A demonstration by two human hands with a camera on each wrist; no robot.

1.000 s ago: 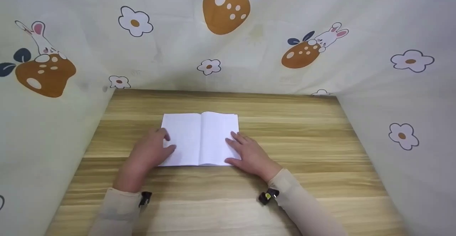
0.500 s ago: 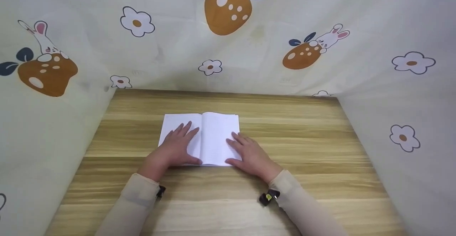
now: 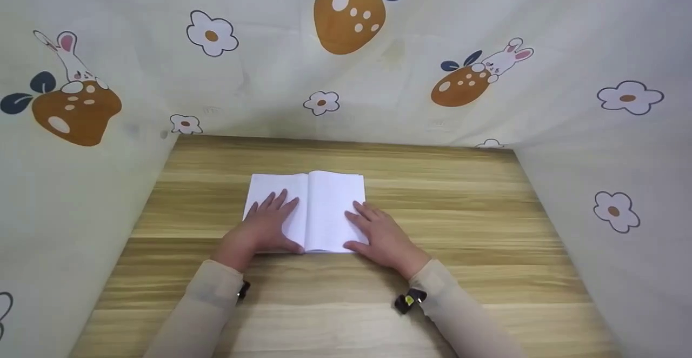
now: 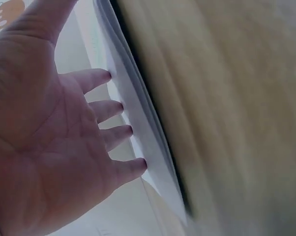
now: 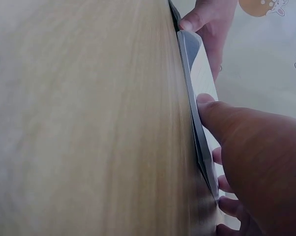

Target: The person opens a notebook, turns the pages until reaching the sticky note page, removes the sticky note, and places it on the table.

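Note:
An open notebook [image 3: 332, 206] with white pages lies on the wooden table, its spine running away from me. Spread over the left page is my left hand [image 3: 265, 228], fingers straight, thumb near the spine at the front edge. In the left wrist view the fingertips of that hand [image 4: 59, 128] press on the page. My right hand [image 3: 384, 233] rests at the right page's outer edge, fingers extended over the paper. The right wrist view shows the right thumb on the page of the notebook [image 5: 203, 78], whose pages bulge beside the spine.
The wooden table [image 3: 335, 304] extends around the notebook on all sides. A cream cloth [image 3: 259, 77] printed with rabbits and flowers walls it in at the back, left and right. Small black devices [image 3: 410, 299] sit at both wrists.
My left hand has come from the left page's outer edge, where its fingers were bent, to lie spread across the page near the spine. My right hand has stayed in place.

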